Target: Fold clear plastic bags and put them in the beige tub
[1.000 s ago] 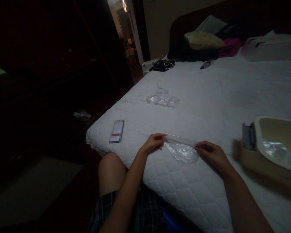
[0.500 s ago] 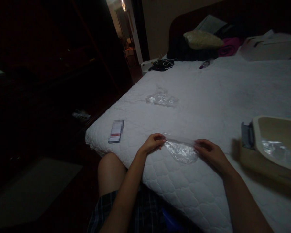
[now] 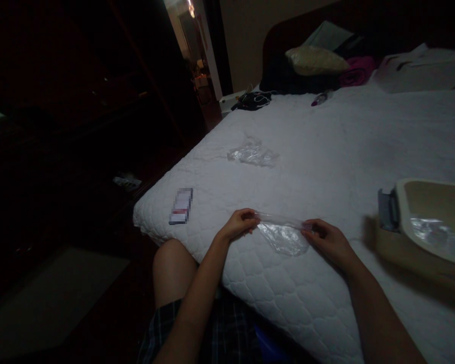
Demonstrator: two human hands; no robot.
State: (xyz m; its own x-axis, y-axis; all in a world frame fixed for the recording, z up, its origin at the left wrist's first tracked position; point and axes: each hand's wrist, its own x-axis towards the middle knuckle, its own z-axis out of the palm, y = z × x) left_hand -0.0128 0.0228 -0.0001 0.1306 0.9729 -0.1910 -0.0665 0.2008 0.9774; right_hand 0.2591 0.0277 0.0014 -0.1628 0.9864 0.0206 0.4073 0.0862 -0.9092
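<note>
Pinching a clear plastic bag (image 3: 284, 237) between left hand (image 3: 239, 224) and right hand (image 3: 326, 240) on the bed (image 3: 345, 141); crumpled plastic (image 3: 253, 153) and a card (image 3: 181, 206) lie beyond, a beige basket (image 3: 428, 227) right.

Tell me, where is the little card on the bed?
The card lies near the mattress corner, left of the left hand.

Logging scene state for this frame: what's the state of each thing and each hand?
left hand: pinching the bag's left top edge
right hand: pinching its right top edge
clear plastic bag: stretched between hands, on the bed
second plastic bag: crumpled, untouched
small card: lying flat
beige bin: open
</note>
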